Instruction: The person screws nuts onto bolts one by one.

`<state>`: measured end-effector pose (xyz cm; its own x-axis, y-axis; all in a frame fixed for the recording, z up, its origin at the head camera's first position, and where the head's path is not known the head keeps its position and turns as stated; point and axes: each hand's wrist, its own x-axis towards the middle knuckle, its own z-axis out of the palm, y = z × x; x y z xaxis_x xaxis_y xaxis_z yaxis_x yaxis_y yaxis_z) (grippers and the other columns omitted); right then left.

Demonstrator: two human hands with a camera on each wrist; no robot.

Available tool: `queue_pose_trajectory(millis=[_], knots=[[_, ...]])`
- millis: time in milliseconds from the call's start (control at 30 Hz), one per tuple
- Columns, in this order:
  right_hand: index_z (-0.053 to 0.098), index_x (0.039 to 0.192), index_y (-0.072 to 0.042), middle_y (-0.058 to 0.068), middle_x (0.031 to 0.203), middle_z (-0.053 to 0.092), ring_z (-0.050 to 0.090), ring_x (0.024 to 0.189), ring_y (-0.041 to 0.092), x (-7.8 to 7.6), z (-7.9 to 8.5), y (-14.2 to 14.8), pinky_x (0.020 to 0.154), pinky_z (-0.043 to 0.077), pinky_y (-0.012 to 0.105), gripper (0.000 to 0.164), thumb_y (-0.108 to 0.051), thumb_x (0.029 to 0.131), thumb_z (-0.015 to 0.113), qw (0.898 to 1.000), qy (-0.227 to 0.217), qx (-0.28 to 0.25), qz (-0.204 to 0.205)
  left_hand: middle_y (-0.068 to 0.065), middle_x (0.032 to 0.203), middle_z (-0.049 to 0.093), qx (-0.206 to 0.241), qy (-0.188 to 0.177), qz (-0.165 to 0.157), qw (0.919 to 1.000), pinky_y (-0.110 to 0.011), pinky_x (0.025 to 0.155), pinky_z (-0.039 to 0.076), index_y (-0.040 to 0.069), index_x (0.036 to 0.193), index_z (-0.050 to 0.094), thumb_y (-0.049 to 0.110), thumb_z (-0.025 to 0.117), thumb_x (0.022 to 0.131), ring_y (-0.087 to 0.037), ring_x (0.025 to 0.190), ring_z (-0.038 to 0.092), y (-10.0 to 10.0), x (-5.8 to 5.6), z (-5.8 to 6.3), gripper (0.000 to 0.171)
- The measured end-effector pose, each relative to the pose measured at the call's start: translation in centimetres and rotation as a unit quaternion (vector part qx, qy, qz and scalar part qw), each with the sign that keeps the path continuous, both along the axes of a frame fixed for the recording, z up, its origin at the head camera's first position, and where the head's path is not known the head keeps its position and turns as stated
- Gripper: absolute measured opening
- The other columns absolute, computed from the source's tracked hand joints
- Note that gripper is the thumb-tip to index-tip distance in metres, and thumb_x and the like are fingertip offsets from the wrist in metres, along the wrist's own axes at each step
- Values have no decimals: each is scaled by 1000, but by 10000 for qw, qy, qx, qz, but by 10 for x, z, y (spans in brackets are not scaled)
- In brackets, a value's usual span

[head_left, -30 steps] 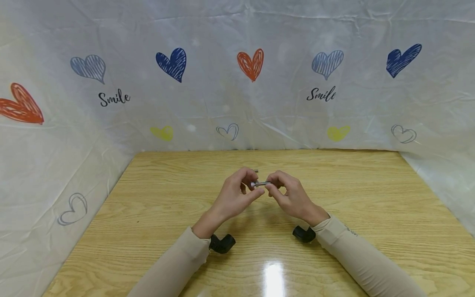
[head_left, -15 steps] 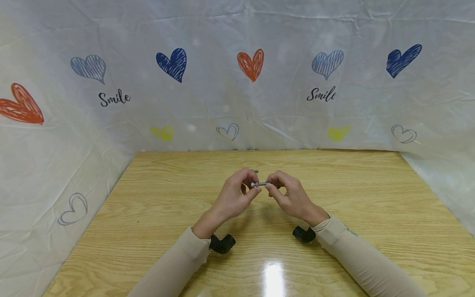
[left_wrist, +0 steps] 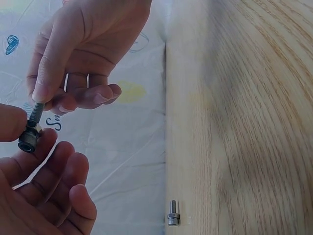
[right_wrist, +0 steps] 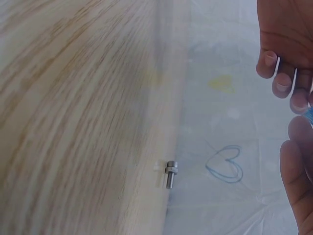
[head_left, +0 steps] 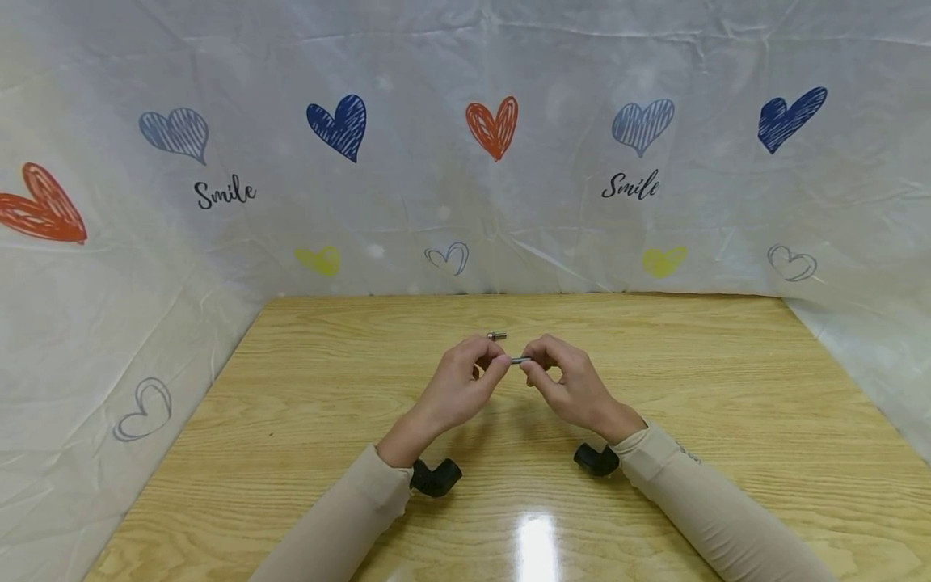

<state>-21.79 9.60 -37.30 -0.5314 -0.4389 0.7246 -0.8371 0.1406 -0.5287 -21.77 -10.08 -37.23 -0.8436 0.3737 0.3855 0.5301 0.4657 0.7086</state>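
Note:
A small metal bolt [left_wrist: 36, 113] with a nut [left_wrist: 33, 127] close to its round socket head spans the two hands, held above the table. My left hand [head_left: 454, 384] pinches the nut between thumb and index finger; its other fingers are loosely bent, as the left wrist view shows. My right hand [head_left: 570, 384] pinches the threaded end with thumb and fingertips. In the head view the left fingers hide the head and nut, and only a short length of shank shows. In the right wrist view the bolt is hidden. A second bolt with a nut [head_left: 498, 335] lies on the table beyond the hands.
The wood-grain table [head_left: 327, 364] ends at a white sheet [head_left: 407, 202] printed with hearts, which also hangs along the sides. Black wrist devices [head_left: 436, 477] sit under both forearms, close to the sleeve cuffs.
The left thumb has moved from stretched out below the bolt up over its head and nut, now covering them. More of the second bolt shows. The right hand stays in place.

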Motion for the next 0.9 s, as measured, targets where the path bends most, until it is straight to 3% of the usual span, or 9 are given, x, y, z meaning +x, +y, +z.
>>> queue_pose_trajectory(millis=[267,567,900], knots=[[56,92,6,14,74,58,58,63,22,0,-1,0,54,50,37,2,4,93,57,10000,-6,-15,-24,5,92,58,296,258,-133,9991,-29,63,45,13,105,58,24,64,94,-9,77,54,0,-1,-1,18],[56,92,5,14,75,59,58,64,21,0,-1,0,55,49,35,5,1,95,56,10000,-29,17,-73,3,87,56,358,644,-237,9970,-29,60,46,12,95,55,5,70,87,-9,75,54,1,-1,1,18],[56,92,5,15,75,58,58,64,23,0,-1,0,55,49,36,7,-1,96,55,10000,-27,-19,-68,6,86,56,176,419,-89,9989,-28,61,42,14,94,59,17,61,95,-9,75,52,1,1,1,4]])
